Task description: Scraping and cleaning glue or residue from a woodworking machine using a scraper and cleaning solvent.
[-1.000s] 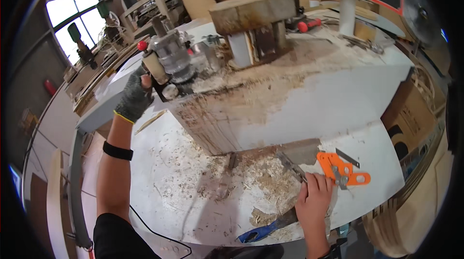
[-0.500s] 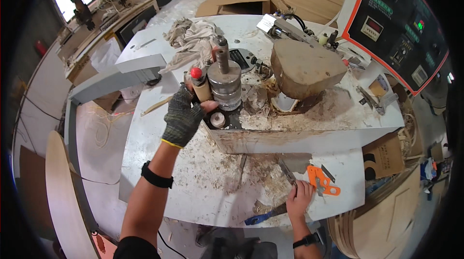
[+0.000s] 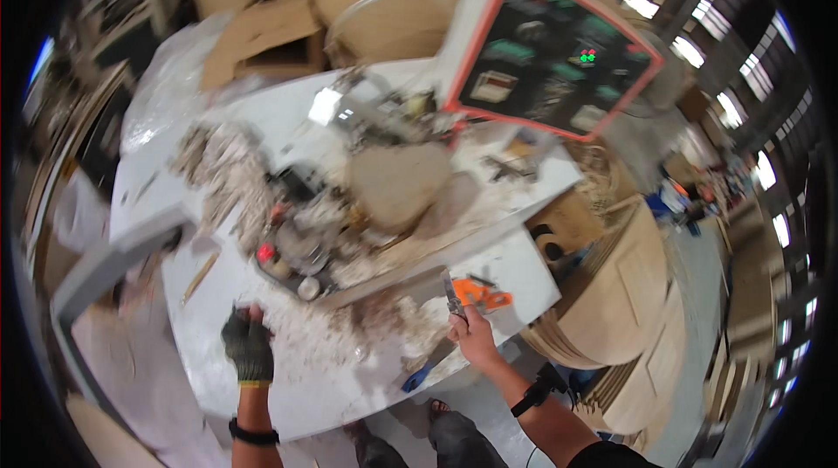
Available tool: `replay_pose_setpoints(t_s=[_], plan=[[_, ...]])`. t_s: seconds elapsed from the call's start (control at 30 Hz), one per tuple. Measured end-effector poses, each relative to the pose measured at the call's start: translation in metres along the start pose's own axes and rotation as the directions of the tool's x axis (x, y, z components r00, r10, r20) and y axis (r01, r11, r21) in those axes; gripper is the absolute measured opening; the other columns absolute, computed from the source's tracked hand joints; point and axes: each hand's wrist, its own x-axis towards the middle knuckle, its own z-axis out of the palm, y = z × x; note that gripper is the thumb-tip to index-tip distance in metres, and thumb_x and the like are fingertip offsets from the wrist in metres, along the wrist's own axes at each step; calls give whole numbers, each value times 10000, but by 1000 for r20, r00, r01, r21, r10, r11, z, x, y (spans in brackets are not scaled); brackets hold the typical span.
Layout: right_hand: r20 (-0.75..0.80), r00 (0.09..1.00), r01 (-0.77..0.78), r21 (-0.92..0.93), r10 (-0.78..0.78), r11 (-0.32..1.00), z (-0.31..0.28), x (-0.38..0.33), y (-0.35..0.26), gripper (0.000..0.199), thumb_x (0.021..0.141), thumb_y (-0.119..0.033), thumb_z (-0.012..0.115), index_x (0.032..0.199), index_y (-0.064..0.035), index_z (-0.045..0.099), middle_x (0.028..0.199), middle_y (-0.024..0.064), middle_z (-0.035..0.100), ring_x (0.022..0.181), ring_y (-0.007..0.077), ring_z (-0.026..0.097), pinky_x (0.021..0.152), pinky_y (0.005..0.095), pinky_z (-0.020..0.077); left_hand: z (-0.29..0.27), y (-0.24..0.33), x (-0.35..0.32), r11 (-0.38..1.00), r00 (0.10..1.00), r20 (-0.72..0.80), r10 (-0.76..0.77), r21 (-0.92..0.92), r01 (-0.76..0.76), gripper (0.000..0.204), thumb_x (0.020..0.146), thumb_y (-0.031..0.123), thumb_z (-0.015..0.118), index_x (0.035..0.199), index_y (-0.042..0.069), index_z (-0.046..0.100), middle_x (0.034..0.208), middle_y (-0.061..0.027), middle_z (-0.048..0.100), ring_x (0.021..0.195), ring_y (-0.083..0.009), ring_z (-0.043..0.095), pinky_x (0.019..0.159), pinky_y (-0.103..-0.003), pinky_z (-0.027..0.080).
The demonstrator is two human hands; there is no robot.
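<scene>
Left hand (image 3: 248, 347) in a dark work glove, resting low on the white, sawdust-strewn worktable (image 3: 288, 398), fingers curled loosely together and clamped on nothing, well short of the grey metal router with a red knob (image 3: 292, 250) lying among the chips. Bare right hand (image 3: 474, 337) at the table's near right edge, fingers closed around a thin grey metal tool (image 3: 452, 293) beside an orange-handled clamp (image 3: 482, 295); blurred, so exact grip hard to confirm. Rounded brown wooden workpiece (image 3: 397, 184) further back, under the tilted black control panel with an orange border (image 3: 550, 66). Likely risks: slipping on loose shavings, snagging the glove near the router's cutter, or knocking the clamp off the edge when lifting the tool.
</scene>
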Motion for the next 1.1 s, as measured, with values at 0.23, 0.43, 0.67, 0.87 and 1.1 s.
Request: replay_pose_setpoints(t_s=[0.23,0.43,0.67,0.87,1.1], plan=[[-651,716,105,458,252,883,-263,174,-90,250,805,-117,754,955,-30,574,823,18,561,752,132,525,700,291,450,19,-39,-71,994,994,30,-104,33,103,250,913,216,642,791,-1,631,648,-71,635,534,-150,598,491,-304,475],[-819,543,262,-43,-184,964,-357,285,-134,289,888,-256,700,965,-10,568,754,22,629,613,94,560,542,255,442,25,-31,-178,810,833,66,-550,-205,550,137,852,70,668,918,-37,612,700,-92,611,596,-183,610,552,-329,545],[-763,646,304,272,12,913,-374,308,-140,330,865,-299,725,926,-5,588,718,57,628,589,110,585,535,253,476,61,24,-222,834,798,257,-545,63,549,167,905,143,641,859,-15,615,673,-64,629,591,-151,597,594,-294,505],[-792,601,158,-9,-104,987,-371,315,-138,304,861,-280,703,848,11,618,729,83,657,574,123,610,536,273,482,48,-2,-231,849,797,294,-527,144,508,159,914,144,639,904,-12,609,728,-61,641,668,-133,597,653,-284,508],[-677,735,358,399,9,844,-321,258,-150,270,958,-279,602,878,-32,527,675,56,557,526,123,514,477,278,407,34,6,-205,878,847,268,-459,-13,479,205,915,186,647,874,-12,614,712,-70,645,667,-149,600,647,-296,490]])
